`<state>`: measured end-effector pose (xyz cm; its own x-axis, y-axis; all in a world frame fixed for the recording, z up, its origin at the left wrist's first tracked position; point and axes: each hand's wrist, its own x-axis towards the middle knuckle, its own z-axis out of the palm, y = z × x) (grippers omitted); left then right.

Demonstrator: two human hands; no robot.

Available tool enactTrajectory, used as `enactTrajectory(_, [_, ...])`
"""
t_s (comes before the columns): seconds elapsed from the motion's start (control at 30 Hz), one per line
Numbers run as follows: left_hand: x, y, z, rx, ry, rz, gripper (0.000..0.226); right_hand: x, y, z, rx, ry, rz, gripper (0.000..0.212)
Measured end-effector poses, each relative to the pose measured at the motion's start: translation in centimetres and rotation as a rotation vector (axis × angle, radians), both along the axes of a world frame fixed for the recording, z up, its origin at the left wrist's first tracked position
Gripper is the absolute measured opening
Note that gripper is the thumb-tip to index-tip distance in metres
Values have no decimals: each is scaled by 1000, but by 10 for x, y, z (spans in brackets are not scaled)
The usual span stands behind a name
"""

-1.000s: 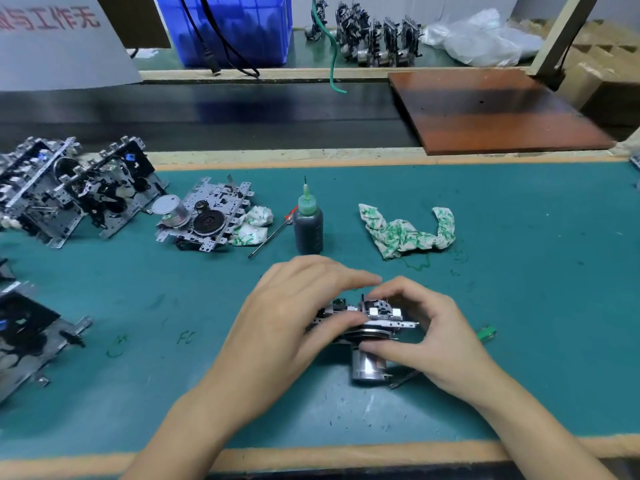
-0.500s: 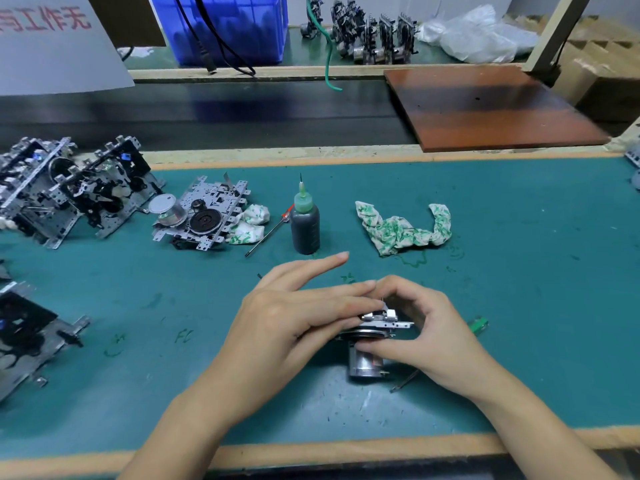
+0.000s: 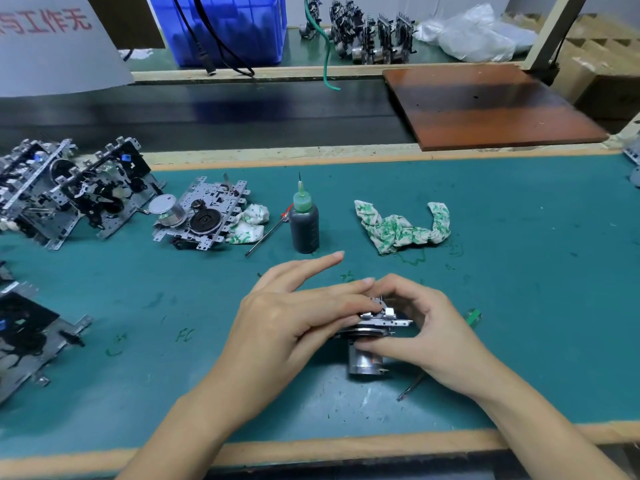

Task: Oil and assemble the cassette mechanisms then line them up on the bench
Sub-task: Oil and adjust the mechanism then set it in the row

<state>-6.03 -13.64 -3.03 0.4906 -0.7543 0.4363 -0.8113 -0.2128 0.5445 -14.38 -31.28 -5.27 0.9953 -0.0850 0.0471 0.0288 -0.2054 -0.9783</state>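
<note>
Left hand point(image 3: 294, 317) flat, right hand point(image 3: 426, 327) curled.

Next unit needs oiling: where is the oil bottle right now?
In the head view the oil bottle stands upright on the green mat just beyond the left hand, between a thin probe and the crumpled rag.
</note>
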Motion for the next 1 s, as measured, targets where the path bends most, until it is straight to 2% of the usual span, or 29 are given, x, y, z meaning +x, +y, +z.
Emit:
enactTrajectory(0.3, [3,-2,1,-1,-13,-25,36,2,-3,1,-58,-4,-27,29])
enactTrajectory(0.5, [1,-3,-1,-11,14,-9,28,0,1,-7,-25,-34,-84,33])
enactTrajectory(0.67, [2,-3,-1,-13,-2,-4,28,-1,-2,-4,-60,-30,-34,33])
enactTrajectory(0.77, [4,-5,0,4,-10,-10,28,-4,-6,0,-163,0,-4,38])
enactTrajectory(0.83, [5,-6,0,9,-16,-4,27,-10,-11,1,-328,-2,-11,40])
enactTrajectory(0.9, [5,-6,0,6,-22,0,26,-17,-16,0,-532,-39,-53,35])
enactTrajectory(1.0, [2,-4,0,-6,-3,0,26,-26,-20,-5,-663,-137,-115,31])
